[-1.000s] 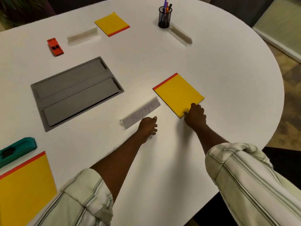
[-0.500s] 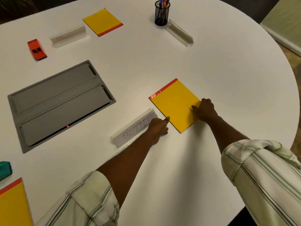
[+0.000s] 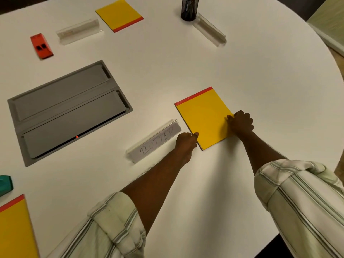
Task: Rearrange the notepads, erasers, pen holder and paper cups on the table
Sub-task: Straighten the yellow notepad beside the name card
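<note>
A yellow notepad with a red top strip lies flat on the white table. My left hand touches its near left corner with the thumb on the pad. My right hand grips its right edge. A second yellow notepad lies at the far side, a third at the near left corner. The black mesh pen holder with pens stands at the far edge. An orange eraser lies far left, a teal eraser at the left edge.
A clear name stand reading BUTTER sits just left of my left hand. Two more clear stands lie at the far side. A grey cable hatch is set into the table. The table's curved edge runs along the right.
The held notepad has turned clockwise and slid nearer the name stand. My left hand moved onto its near corner, my right hand shifted along its right edge.
</note>
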Demonstrator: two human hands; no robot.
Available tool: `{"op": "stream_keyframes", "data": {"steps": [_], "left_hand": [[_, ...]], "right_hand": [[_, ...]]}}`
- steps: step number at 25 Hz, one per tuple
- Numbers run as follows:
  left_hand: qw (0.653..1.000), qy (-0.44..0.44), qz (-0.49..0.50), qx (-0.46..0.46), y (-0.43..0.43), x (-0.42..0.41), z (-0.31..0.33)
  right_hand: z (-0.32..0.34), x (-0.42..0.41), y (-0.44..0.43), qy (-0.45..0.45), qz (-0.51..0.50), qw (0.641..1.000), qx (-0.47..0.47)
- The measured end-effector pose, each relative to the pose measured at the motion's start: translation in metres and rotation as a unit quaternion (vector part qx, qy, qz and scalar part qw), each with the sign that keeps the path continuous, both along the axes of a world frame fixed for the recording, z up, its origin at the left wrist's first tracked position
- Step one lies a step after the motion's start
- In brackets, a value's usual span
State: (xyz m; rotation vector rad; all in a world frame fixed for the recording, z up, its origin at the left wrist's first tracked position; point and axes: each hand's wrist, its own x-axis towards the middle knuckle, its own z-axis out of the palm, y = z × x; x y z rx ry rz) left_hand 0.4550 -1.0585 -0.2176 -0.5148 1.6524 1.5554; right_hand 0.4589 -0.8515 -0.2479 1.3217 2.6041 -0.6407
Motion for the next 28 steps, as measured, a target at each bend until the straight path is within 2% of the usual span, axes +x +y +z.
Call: {"op": "stream_keyframes", "data": {"steps": [6,9,12,18,23,28], "left_hand": [[0.999,0.023,-0.044,-0.007,-0.003,0.012,0.008],[0.999,0.037,-0.027,0.016,-0.004,0.021,0.018],[0.998,0.032,-0.002,0.057,-0.007,0.032,0.036],[0.994,0.069,0.023,0.079,-0.032,0.044,0.074],[0.993,0.065,0.055,0.081,-0.065,0.062,0.096],[0.992,0.059,0.091,0.062,-0.12,0.095,0.105]], "right_hand": [[-0.002,0.021,0.006,0.014,-0.106,0.991,-0.075],[0.005,0.031,0.0,0.053,-0.132,0.985,-0.093],[0.019,0.043,-0.007,0.12,-0.114,0.979,-0.116],[0.053,0.053,-0.042,0.226,-0.098,0.961,-0.124],[0.068,0.069,-0.079,0.223,-0.063,0.965,-0.125],[0.078,0.093,-0.135,0.225,-0.055,0.959,-0.165]]}}
